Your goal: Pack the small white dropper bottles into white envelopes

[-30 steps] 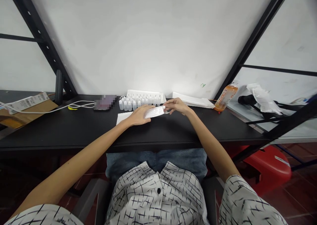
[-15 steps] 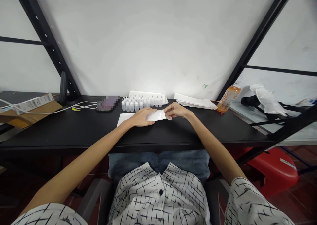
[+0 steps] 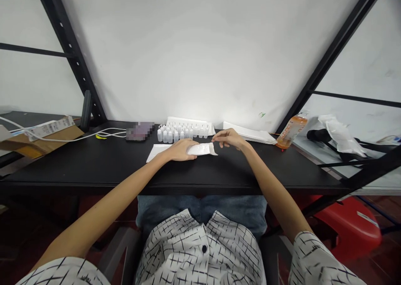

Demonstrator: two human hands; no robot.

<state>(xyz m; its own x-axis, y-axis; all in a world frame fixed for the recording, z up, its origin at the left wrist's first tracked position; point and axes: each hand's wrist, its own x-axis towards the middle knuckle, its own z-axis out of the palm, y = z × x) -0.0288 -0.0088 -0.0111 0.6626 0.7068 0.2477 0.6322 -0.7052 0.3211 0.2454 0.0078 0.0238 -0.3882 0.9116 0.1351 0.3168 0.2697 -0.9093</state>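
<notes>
The person sits at a black table [image 3: 78, 170] with a small white packet [image 3: 201, 149] lying flat in front of them, between the two hands. Their left hand [image 3: 181, 150] is closed over the packet's left end, gripping or pressing it down on the table; I can't tell which. A sheet of white paper [image 3: 156, 153] pokes out from under that hand on its far left side.

The right hand [image 3: 230, 138] is loosely open, its fingers [image 3: 217, 138] slightly curled, and hangs just beyond the packet's right end without touching it.

Past the hands, against the wall, a group of small white dropper bottles [image 3: 171, 136] stands upright in front of a white tray [image 3: 189, 122]. Beyond the right hand lies a stack of white paper bags [image 3: 250, 133], and farther right an orange drink bottle [image 3: 290, 131] lies tilted near the table's edge.

Left of the hands are a phone [image 3: 140, 131], its image blurred out, and a white cable [image 3: 109, 133] running toward a cardboard box [image 3: 46, 135] with a label on it. Below the hands, the person's checked shirt [image 3: 203, 251] and jeans [image 3: 200, 209] show.
</notes>
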